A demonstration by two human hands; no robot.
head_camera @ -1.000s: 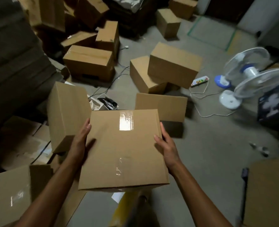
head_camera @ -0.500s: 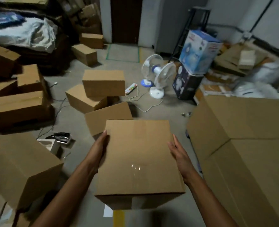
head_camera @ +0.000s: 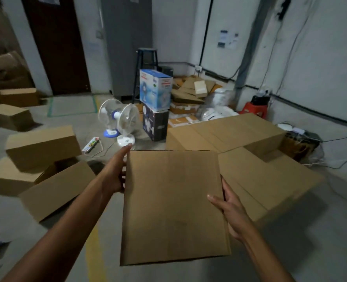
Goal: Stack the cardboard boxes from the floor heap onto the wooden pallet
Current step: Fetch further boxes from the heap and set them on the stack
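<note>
Left hand and right hand clamp the cardboard box; writing on the blue carton seems too blurred.

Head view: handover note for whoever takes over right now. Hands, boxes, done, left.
Left hand: flat against the left side of the carried box.
Right hand: thumb on top, fingers down the right side.
The box is in the air, just short of the low layer of boxes ahead right; the pallet itself is not visible.
Done: that layer, apparently.
Left: set this box down, then fetch the loose boxes on the floor at left.
</note>
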